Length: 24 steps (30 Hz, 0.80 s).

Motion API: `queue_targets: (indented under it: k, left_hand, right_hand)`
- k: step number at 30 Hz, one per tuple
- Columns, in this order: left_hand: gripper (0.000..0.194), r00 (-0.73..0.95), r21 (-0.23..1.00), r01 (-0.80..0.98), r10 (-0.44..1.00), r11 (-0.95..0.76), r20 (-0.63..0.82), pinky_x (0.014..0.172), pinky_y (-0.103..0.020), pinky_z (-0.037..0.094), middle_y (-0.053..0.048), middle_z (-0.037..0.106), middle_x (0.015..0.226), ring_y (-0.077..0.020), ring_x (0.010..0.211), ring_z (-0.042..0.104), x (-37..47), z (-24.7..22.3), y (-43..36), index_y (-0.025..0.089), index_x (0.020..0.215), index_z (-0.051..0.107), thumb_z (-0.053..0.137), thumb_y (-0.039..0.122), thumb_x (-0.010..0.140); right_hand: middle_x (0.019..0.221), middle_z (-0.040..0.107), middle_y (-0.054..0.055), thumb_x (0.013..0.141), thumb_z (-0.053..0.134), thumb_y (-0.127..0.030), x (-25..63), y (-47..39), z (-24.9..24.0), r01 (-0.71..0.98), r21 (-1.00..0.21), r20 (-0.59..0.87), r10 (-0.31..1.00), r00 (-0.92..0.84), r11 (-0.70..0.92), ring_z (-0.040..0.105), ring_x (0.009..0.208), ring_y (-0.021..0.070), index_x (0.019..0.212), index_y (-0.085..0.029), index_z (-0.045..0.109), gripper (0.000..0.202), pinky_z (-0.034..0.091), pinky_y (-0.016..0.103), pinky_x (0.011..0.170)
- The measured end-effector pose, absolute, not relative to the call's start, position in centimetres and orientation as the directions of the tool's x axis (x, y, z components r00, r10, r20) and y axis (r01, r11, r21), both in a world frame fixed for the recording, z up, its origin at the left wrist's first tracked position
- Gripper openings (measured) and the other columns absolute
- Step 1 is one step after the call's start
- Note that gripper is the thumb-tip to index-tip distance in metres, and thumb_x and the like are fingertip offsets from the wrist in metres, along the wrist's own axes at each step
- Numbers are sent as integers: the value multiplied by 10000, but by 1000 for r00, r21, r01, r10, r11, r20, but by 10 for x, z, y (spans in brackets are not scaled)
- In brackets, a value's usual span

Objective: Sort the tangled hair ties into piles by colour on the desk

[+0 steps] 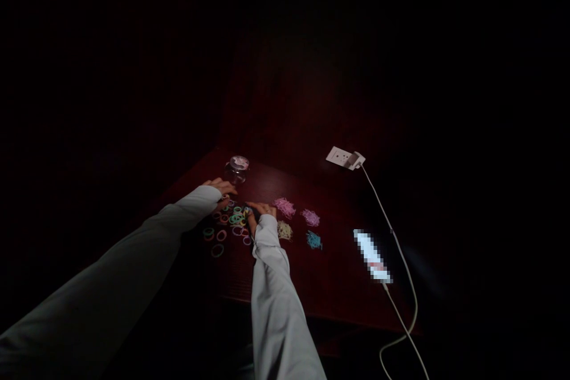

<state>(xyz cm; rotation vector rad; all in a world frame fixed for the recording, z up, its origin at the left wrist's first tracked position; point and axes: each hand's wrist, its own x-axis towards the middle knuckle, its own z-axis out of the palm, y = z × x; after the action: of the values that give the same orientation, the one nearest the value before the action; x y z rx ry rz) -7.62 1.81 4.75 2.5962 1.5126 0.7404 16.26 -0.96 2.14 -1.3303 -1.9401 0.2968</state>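
Note:
My left hand (221, 187) rests at the far edge of a scatter of small coloured rings (227, 225) on a dark red table (338, 273), close to a small clear jar (236, 170) with a pale lid. My right hand (259, 211) lies on the right side of the rings, fingers bent over them; the dim light hides whether it grips one. To its right lie sorted little piles: pink (285, 207), lilac (310, 217), cream (284, 230) and blue (314, 240). Both arms wear pale grey sleeves.
A lit phone (372, 257) lies at the table's right, its white cable (403, 261) running to a charger in a wall socket (345, 158). The room around the table is dark. The table's front edge lies just below my forearms.

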Motion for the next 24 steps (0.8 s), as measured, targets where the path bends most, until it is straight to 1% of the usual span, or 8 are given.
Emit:
queue_targets:
  k: [2, 4, 8, 12, 16, 18, 21, 24]
  left_hand:
    - [422, 403, 270, 814, 835, -514, 375, 994, -380, 438, -92, 747, 1330, -287, 1184, 612, -80, 48, 19, 252, 1316, 753, 577, 318, 939]
    - [431, 411, 270, 814, 838, -515, 359, 1007, -385, 432, -85, 749, 1324, -289, 1181, 609, -82, 48, 19, 261, 1316, 754, 621, 371, 920]
    - [384, 413, 303, 798, 838, -522, 356, 984, -360, 434, -61, 772, 1246, -264, 1129, 608, -83, 43, 19, 275, 1232, 794, 649, 439, 916]
    - [319, 372, 346, 786, 839, -513, 398, 940, -340, 447, -56, 790, 1140, -256, 1075, 608, -82, 30, 32, 288, 1139, 841, 664, 418, 907]
    - [237, 377, 404, 777, 870, -483, 318, 878, -323, 466, -67, 793, 1008, -239, 951, 631, -81, 22, 52, 266, 981, 881, 708, 355, 844]
    - [212, 399, 432, 749, 862, -503, 313, 891, -315, 471, -61, 788, 975, -225, 920, 645, -82, 24, 54, 264, 939, 882, 705, 337, 847]
    - [219, 437, 470, 677, 823, -567, 363, 943, -300, 475, -44, 786, 964, -208, 932, 671, -83, 32, 48, 265, 928, 874, 669, 331, 888]
    - [221, 434, 508, 635, 813, -582, 388, 931, -289, 486, -46, 778, 918, -201, 897, 667, -83, 37, 42, 243, 864, 860, 660, 332, 896]
  right_hand:
    - [1207, 748, 44, 992, 643, -226, 163, -7, 19, 716, -548, 425, 881, -207, 433, 591, 1183, 243, 1289, -340, 805, 357, 502, 343, 1052]
    - [1195, 746, 46, 997, 644, -225, 164, -5, 17, 724, -539, 416, 884, -215, 430, 592, 1176, 241, 1293, -341, 802, 355, 504, 341, 1035]
    - [1201, 745, 49, 1015, 618, -224, 164, -7, 18, 724, -528, 447, 870, -206, 443, 585, 1185, 248, 1302, -340, 794, 357, 501, 350, 1047]
    - [1195, 742, 47, 1019, 605, -240, 164, -7, 18, 707, -548, 429, 876, -220, 447, 579, 1172, 251, 1293, -336, 798, 349, 494, 355, 1063]
    - [1181, 739, 52, 1005, 627, -261, 164, -5, 18, 712, -552, 399, 887, -232, 434, 572, 1161, 251, 1280, -320, 802, 331, 483, 345, 1055]
    - [1192, 737, 47, 994, 640, -268, 163, -5, 19, 717, -543, 401, 885, -237, 438, 569, 1163, 251, 1262, -319, 805, 318, 476, 335, 1037]
    - [1207, 734, 40, 991, 637, -276, 161, -8, 22, 713, -540, 409, 880, -243, 447, 561, 1176, 254, 1243, -312, 807, 307, 463, 325, 1019]
    - [1190, 734, 46, 995, 615, -271, 160, -12, 25, 705, -545, 412, 877, -246, 454, 556, 1172, 254, 1234, -295, 811, 310, 456, 322, 1018]
